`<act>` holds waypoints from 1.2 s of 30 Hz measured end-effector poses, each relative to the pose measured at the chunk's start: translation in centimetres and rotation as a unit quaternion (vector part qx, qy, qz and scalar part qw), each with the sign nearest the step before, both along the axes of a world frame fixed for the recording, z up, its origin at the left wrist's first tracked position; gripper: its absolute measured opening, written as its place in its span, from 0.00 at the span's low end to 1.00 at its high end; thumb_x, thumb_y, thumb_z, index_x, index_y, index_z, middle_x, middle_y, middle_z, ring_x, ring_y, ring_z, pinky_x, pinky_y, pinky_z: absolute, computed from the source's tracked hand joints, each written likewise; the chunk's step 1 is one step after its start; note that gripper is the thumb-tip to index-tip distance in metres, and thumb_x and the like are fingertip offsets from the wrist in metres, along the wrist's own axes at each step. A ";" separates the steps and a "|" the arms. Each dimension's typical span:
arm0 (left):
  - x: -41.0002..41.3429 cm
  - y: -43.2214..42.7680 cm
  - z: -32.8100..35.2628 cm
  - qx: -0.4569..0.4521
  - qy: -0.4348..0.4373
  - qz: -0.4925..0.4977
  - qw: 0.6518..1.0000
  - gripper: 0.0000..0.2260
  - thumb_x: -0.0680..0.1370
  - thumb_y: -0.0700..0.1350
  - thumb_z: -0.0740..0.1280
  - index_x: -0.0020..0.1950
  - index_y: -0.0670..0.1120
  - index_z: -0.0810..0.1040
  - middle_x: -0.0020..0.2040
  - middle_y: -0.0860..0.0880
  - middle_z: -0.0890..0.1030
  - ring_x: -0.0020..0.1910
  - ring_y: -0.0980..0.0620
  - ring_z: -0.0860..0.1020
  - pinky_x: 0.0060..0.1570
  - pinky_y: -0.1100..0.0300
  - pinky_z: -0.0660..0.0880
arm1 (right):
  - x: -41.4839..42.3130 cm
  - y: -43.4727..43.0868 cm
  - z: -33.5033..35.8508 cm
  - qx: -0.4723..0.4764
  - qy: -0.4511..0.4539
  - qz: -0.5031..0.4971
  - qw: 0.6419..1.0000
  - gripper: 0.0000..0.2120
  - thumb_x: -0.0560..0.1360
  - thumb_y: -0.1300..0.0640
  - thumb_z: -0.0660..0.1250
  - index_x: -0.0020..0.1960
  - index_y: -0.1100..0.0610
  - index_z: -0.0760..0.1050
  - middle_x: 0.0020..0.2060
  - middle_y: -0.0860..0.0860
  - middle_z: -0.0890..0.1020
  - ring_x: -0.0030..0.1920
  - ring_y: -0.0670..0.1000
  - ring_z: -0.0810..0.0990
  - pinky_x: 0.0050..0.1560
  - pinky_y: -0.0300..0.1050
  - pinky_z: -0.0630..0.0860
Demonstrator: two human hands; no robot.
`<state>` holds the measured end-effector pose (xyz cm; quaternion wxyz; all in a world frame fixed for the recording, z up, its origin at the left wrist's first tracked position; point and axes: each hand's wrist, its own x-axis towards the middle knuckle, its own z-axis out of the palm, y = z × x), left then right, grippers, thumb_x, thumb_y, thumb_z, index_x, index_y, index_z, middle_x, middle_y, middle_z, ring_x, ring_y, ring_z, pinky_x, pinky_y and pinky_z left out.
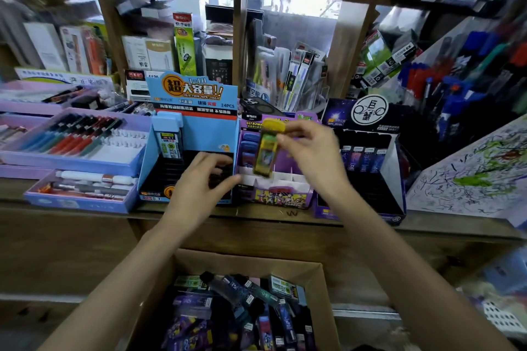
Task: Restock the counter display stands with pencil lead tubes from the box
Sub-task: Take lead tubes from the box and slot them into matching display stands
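My right hand grips a yellow lead tube by its upper part, upright over the white slots of the purple display stand. Several blue tubes stand at that stand's left side. My left hand hovers with fingers spread over the black slots of the blue display stand, which holds one blue-capped tube at its back left. The dark display stand on the right holds a row of several tubes. Below, an open cardboard box is full of mixed lead tubes.
Purple trays of pens lie left of the stands on the wooden counter. Shelves of packaged stationery rise behind. At the right are racks of blue and red pens and a scribbled test sheet.
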<state>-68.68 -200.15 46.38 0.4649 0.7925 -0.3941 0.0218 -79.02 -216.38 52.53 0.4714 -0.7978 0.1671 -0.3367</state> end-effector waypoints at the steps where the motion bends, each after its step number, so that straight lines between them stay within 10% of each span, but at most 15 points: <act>1: 0.4 0.1 -0.6 0.040 -0.034 0.015 0.999 0.16 0.75 0.49 0.68 0.61 0.45 0.75 0.56 0.50 0.73 0.54 0.54 0.75 0.51 0.56 0.75 | 0.3 -0.9 0.2 -0.002 -0.013 -0.023 1.000 0.12 0.73 0.63 0.69 0.40 0.45 0.75 0.40 0.47 0.81 0.44 0.51 0.82 0.46 0.48 0.78; 9: 1.0 -0.4 -2.9 0.113 -0.104 0.019 0.988 0.18 0.77 0.51 0.65 0.65 0.46 0.74 0.56 0.47 0.78 0.55 0.47 0.77 0.52 0.49 0.76 | 3.2 -3.3 -3.6 -0.063 0.024 -0.059 0.996 0.05 0.74 0.62 0.69 0.50 0.59 0.79 0.40 0.49 0.79 0.43 0.48 0.79 0.44 0.29 0.73; 20: -0.4 1.4 -2.5 0.098 -0.165 0.030 0.981 0.16 0.76 0.45 0.68 0.62 0.42 0.76 0.57 0.42 0.77 0.57 0.42 0.74 0.55 0.49 0.70 | 2.4 -2.3 -4.5 -0.126 0.133 -0.053 0.982 0.11 0.75 0.60 0.68 0.57 0.60 0.77 0.45 0.52 0.79 0.45 0.49 0.77 0.50 0.40 0.74; 29: -4.9 5.9 -7.1 0.126 -0.033 -0.051 0.990 0.12 0.76 0.46 0.67 0.59 0.46 0.76 0.55 0.49 0.76 0.56 0.49 0.76 0.54 0.50 0.74 | -6.7 1.7 -6.9 -0.111 0.136 0.046 0.983 0.09 0.74 0.63 0.67 0.54 0.57 0.78 0.46 0.46 0.79 0.46 0.40 0.78 0.47 0.29 0.74; 36: -6.3 6.4 -17.4 0.256 0.097 -0.063 0.960 0.12 0.77 0.44 0.67 0.59 0.44 0.75 0.57 0.47 0.76 0.58 0.49 0.76 0.55 0.60 0.70 | -9.9 3.6 -20.2 -0.063 0.358 0.095 0.927 0.10 0.76 0.60 0.66 0.57 0.57 0.77 0.52 0.51 0.82 0.49 0.45 0.79 0.48 0.29 0.72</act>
